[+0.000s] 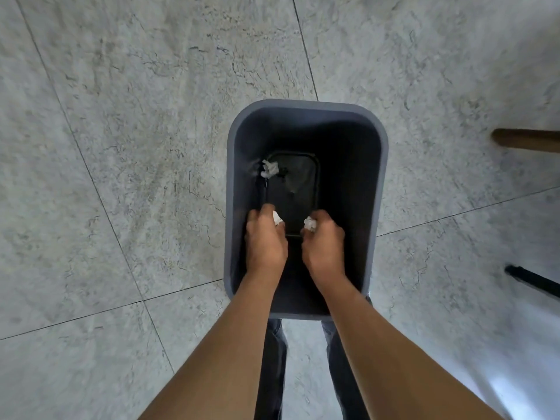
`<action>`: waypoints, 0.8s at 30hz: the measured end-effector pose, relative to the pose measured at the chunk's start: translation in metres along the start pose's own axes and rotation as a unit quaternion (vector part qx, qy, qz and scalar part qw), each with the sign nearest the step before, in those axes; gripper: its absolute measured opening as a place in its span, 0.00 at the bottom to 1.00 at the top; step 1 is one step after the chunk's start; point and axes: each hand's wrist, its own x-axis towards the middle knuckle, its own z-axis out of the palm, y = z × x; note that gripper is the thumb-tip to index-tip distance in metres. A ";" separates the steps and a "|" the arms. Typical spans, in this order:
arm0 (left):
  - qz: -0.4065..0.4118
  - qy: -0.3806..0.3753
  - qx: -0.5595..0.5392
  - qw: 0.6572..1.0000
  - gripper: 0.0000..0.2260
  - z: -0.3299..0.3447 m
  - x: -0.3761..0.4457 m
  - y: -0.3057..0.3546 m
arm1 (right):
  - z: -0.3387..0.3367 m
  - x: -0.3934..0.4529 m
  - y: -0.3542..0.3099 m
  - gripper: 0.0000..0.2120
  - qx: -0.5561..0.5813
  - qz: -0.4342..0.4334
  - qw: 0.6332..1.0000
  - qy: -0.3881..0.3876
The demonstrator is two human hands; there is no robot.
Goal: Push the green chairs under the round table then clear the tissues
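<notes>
Two crumpled tissues in hand, both over the mouth of the bin (304, 105). Left tissue (277, 218) pokes out white between the thumb and curled fingers of the left hand (266, 242). Right tissue (310, 223) is bunched at the fingertips of the right hand (323, 241). Both hands are curled round their wads, backs up, side by side above the near half of the bin's opening, inside its rim line. A third tissue (269, 168) lies already on the bin's bottom, against its left wall.

Bin is dark grey with rounded corners, no liner seen, standing on grey marbled floor tile (121, 116). Trouser legs (272, 359) just behind the bin. Right of the bin, well apart: a wooden leg (527, 140) and a black leg (530, 278); what they belong to is out of frame. Green chairs and round table not in view.

Judgement: this is the drop step of tissue clearing, likely near the end. Risks:
- A wad clings to a finger and falls late, outside the rim, if the hands pull back early.
- Light paper catches on the near rim.

Opening the fingers fully over the bin's centre should avoid both
</notes>
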 end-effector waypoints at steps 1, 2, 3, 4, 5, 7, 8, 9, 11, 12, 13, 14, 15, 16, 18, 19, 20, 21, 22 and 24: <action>-0.004 -0.003 0.002 1.000 0.13 0.004 0.005 -0.003 | 0.004 0.004 0.001 0.07 0.024 0.011 1.000 0.001; -0.007 -0.006 0.004 1.000 0.13 0.007 0.009 -0.005 | 0.007 0.008 0.003 0.06 0.035 0.017 0.999 0.001; -0.009 -0.008 0.003 1.000 0.13 0.010 0.014 -0.006 | 0.009 0.012 0.005 0.06 0.035 0.012 0.999 0.003; -0.010 -0.012 0.002 1.000 0.14 0.013 0.019 -0.007 | 0.011 0.016 0.007 0.06 0.032 0.011 0.999 -0.001; -0.009 -0.015 0.004 1.000 0.14 0.017 0.024 -0.008 | 0.014 0.020 0.009 0.06 0.031 0.021 0.999 0.002; -0.012 -0.020 0.006 1.000 0.14 0.025 0.032 -0.011 | 0.018 0.027 0.009 0.07 0.061 0.042 0.997 0.007; -0.015 -0.023 0.005 1.000 0.14 0.027 0.035 -0.012 | 0.020 0.029 0.009 0.08 0.059 0.043 0.997 0.008; -0.016 -0.024 0.001 1.000 0.14 0.029 0.036 -0.014 | 0.021 0.031 0.009 0.09 0.047 0.037 0.998 0.004; -0.015 -0.024 0.002 1.000 0.14 0.032 0.038 -0.018 | 0.021 0.033 0.008 0.07 0.063 0.051 0.997 0.002; -0.013 -0.025 0.002 1.000 0.13 0.034 0.038 -0.019 | 0.022 0.033 0.009 0.07 0.067 0.064 0.996 -0.004; -0.011 -0.024 0.002 1.000 0.13 0.035 0.038 -0.020 | 0.022 0.034 0.009 0.07 0.067 0.073 0.995 -0.005; -0.012 -0.024 0.000 1.000 0.13 0.035 0.037 -0.021 | 0.021 0.035 0.008 0.07 0.059 0.082 0.995 -0.006; -0.012 -0.022 -0.003 1.000 0.13 0.036 0.036 -0.021 | 0.023 0.036 0.011 0.08 0.063 0.094 0.994 -0.010; -0.015 -0.024 -0.011 1.000 0.14 0.036 0.035 -0.020 | 0.021 0.035 0.011 0.07 0.066 0.102 0.993 -0.015; -0.024 -0.026 -0.027 0.999 0.15 0.038 0.032 -0.019 | 0.020 0.032 0.010 0.06 0.076 0.103 0.992 -0.020; -0.031 -0.028 -0.037 0.998 0.16 0.037 0.030 -0.021 | 0.020 0.030 0.009 0.07 0.078 0.089 0.993 -0.016; -0.041 -0.028 -0.046 0.998 0.17 0.035 0.027 -0.020 | 0.017 0.027 0.008 0.09 0.063 0.085 0.994 -0.026; -0.054 -0.024 -0.068 0.996 0.16 0.032 0.025 -0.018 | 0.014 0.026 0.007 0.10 0.071 0.083 0.994 -0.022; -0.061 -0.027 -0.083 0.994 0.15 0.027 0.020 -0.015 | 0.010 0.022 0.003 0.09 0.084 0.079 0.993 -0.024; -0.036 -0.033 -0.052 0.997 0.16 0.021 0.008 -0.009 | 0.004 0.015 -0.001 0.11 0.095 0.065 0.993 -0.026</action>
